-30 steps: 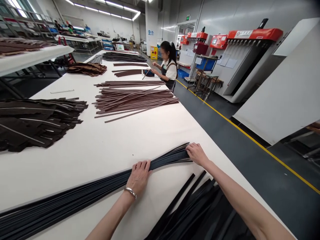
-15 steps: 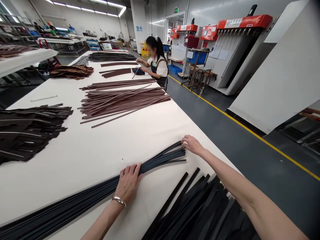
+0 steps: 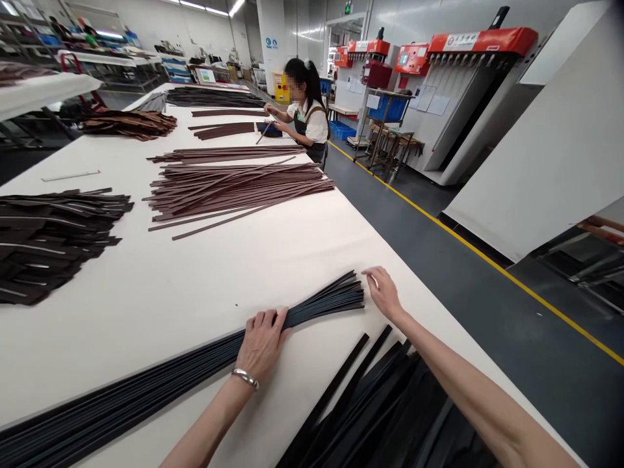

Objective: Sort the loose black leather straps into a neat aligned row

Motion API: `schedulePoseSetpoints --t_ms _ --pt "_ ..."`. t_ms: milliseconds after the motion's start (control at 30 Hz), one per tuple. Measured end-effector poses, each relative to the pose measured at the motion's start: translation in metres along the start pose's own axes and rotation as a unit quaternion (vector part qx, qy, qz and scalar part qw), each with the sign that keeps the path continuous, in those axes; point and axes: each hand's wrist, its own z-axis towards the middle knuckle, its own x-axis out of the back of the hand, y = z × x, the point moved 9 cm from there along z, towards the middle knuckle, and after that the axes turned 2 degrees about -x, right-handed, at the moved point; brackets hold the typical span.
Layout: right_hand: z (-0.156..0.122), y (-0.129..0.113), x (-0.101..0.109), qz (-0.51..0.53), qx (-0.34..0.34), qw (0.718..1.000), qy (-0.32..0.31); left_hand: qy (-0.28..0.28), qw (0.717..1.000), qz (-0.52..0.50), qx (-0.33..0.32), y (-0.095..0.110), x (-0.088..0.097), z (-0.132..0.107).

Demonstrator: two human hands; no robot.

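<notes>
1. Strip bundle: many long, narrow, blue-black strips, lying flat and roughly parallel along most of its length.
2. It slants from the frame's lower left corner to right of centre.
3. Its right-hand ends fan apart unevenly.

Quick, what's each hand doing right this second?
Left hand: closed over the dark strips, holding them.
Right hand: loosely open, apparently empty, beside the strips' fanned ends.

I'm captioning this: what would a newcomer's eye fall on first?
Probably the bundle of dark strips slanting across the table in the foreground, with the left hand laid over it and the right hand just off its fanned end. Next might come the brown strips farther up the table, then the red machine top at upper right.
</notes>
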Motion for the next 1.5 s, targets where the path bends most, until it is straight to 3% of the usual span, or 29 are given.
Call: schedulePoseSetpoints --t_ms 100,200,467,867,1100,1200,1333,1400,1500 --pt "-0.021 -0.007 0.001 -0.038 0.063 0.996 -0.058 0.0 1.0 0.007 -0.004 0.002 0.0 0.0" --pt "-0.033 -0.011 -0.005 -0.082 0.082 0.99 -0.079 -0.001 1.0 0.013 -0.004 0.002 -0.001 -0.001" --pt "-0.009 -0.02 -0.015 -0.151 0.084 0.977 -0.126 -0.016 1.0 0.013 -0.001 0.005 0.001 -0.001" --pt "0.0 -0.009 -0.02 -0.158 0.055 0.977 -0.131 -0.022 1.0 -0.001 0.006 0.005 -0.001 -0.002" --pt "0.002 -0.017 -0.027 -0.156 0.094 0.973 -0.138 -0.027 1.0 0.002 0.009 0.005 0.001 -0.002" --pt "0.003 -0.012 -0.022 -0.16 0.098 0.973 -0.134 -0.026 1.0 -0.001 0.009 0.004 0.0 -0.003" --pt "-0.001 -0.009 -0.007 -0.166 0.066 0.98 -0.082 -0.016 1.0 -0.012 0.007 0.001 -0.003 -0.003" --pt "-0.009 -0.025 -0.015 -0.157 0.108 0.978 -0.088 -0.015 1.0 -0.018 0.014 0.002 -0.003 -0.002" --pt "-0.026 -0.056 -0.044 -0.137 0.223 0.952 -0.157 -0.041 0.998 -0.04 0.024 0.009 -0.001 -0.002"
